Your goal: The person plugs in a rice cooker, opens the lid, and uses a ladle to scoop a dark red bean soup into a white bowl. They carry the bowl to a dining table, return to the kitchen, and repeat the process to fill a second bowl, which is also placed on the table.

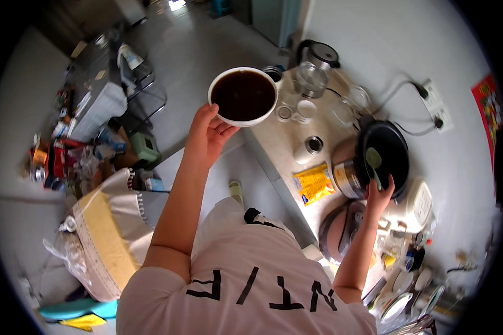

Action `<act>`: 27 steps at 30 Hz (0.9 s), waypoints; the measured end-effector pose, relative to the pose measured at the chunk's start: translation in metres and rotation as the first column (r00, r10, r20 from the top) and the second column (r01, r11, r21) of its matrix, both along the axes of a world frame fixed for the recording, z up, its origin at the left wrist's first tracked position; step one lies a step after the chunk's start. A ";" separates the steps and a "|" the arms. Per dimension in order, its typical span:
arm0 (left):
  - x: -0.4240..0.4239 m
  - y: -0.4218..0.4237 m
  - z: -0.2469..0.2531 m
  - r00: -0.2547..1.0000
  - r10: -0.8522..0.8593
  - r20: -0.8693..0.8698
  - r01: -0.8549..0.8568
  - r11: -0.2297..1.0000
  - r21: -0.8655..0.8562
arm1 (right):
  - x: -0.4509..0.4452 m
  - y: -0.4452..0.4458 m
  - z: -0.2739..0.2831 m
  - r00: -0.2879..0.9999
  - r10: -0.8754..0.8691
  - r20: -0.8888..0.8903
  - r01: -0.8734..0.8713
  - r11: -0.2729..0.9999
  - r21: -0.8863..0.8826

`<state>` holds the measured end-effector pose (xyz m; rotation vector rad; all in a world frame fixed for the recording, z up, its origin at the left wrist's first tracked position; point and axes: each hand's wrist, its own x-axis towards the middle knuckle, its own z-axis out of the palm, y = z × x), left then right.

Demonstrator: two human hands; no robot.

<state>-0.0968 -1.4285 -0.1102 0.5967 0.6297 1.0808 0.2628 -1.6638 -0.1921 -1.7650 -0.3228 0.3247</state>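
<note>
My left hand [211, 136] holds up a white bowl [246, 124] by its near rim and underside. Dark brown liquid [243, 94] fills the bowl almost to the brim. On the right, my right hand [380, 193] grips the handle of a pale green ladle [373, 159]. The ladle's head is inside a deep black pot [396, 138], the inner pot of a cooker on the counter. What lies at the bottom of the pot is too dark to tell. A brown-grey cooker lid [337, 230] stands nearer to me, beside my right forearm.
The counter [272, 146] holds a glass kettle [314, 71], a white bottle [307, 151], a yellow packet [314, 183] and a labelled jar [347, 180]. Cords run to wall sockets [434, 104]. Dishes [396, 307] crowd the near right. On the left stand a cloth-covered table [109, 234] and a cluttered dark table [94, 83].
</note>
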 end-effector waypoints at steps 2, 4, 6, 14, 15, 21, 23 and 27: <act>-0.021 0.010 0.002 0.998 0.063 -0.025 -0.063 0.998 0.005 | -0.001 -0.007 -0.008 0.893 0.023 0.449 0.098 0.965 -0.243; -0.047 0.026 -0.005 0.990 0.139 0.024 -0.138 0.990 -0.009 | -0.016 -0.008 0.008 0.833 0.095 0.544 0.181 0.884 -0.432; -0.076 0.042 -0.008 0.974 0.221 0.054 -0.221 0.975 -0.017 | -0.032 0.007 0.041 0.771 0.188 0.609 0.299 0.737 -0.606; -0.184 0.130 -0.017 0.939 0.343 0.035 -0.343 0.939 -0.005 | -0.159 0.175 0.165 0.773 -0.086 0.628 -0.377 0.734 0.565; -0.197 0.143 -0.016 0.936 0.352 0.026 -0.351 0.936 -0.009 | -0.191 0.207 0.173 0.773 0.028 0.634 -0.534 0.567 0.627; -0.272 0.226 -0.010 0.904 0.427 -0.031 -0.427 0.904 0.004 | -0.300 0.360 0.226 -0.046 0.342 0.939 -0.996 -0.086 -0.018; -0.292 0.258 -0.004 0.901 0.430 -0.055 -0.430 0.903 0.017 | -0.333 0.392 0.227 0.003 0.364 0.931 -0.999 -0.046 0.021; -0.329 0.322 0.000 0.883 0.466 -0.051 -0.468 0.884 -0.017 | -0.369 0.463 0.233 0.021 0.375 0.927 -0.992 -0.110 0.068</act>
